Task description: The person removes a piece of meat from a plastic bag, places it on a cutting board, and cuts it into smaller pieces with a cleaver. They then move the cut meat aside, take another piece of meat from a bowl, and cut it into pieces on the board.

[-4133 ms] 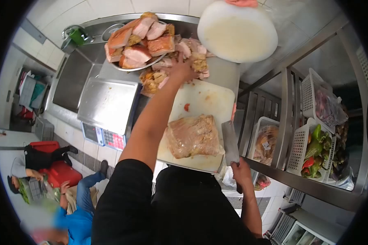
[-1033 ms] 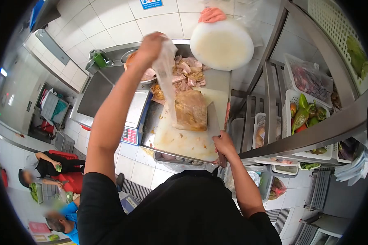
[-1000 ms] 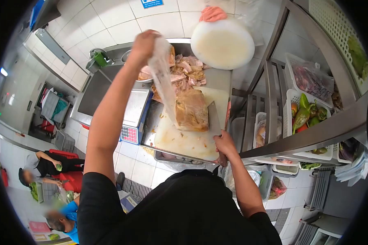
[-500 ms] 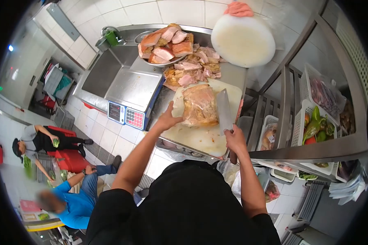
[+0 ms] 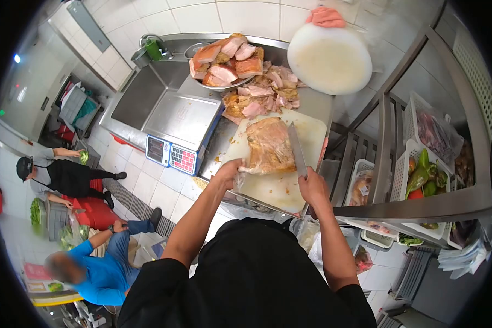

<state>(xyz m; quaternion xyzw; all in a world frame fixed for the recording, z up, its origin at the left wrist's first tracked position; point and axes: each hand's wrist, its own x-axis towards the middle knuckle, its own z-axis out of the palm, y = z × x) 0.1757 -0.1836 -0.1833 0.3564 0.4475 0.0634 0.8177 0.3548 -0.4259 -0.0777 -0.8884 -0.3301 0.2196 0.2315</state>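
A block of cooked meat [image 5: 269, 143] in clear plastic wrap [image 5: 273, 164] lies on the white cutting board [image 5: 246, 191]. At its lower left corner, the closed fingers of my left hand [image 5: 228, 174] pinch the wrap. My right hand [image 5: 314, 190] is wrapped round the handle of a cleaver [image 5: 298, 150], whose broad blade points away from me along the meat's right side. Beyond the board sits a pile of sliced meat [image 5: 268, 93]. Behind that, a metal bowl [image 5: 224, 86] holds several large chunks of meat [image 5: 224, 60].
Left of the board stands a digital scale [image 5: 183, 123], beside a steel sink [image 5: 134, 93]. A round white board [image 5: 329, 59] leans on the tiled wall. To the right, a metal rack [image 5: 421, 205] holds vegetable baskets [image 5: 402, 169]. Two people [image 5: 60, 175] [image 5: 101, 273] are at the far left.
My left hand has closed on the plastic wrap at the meat's lower left corner, from spread fingers beside it. The cleaver's blade has come closer to the meat's right edge.
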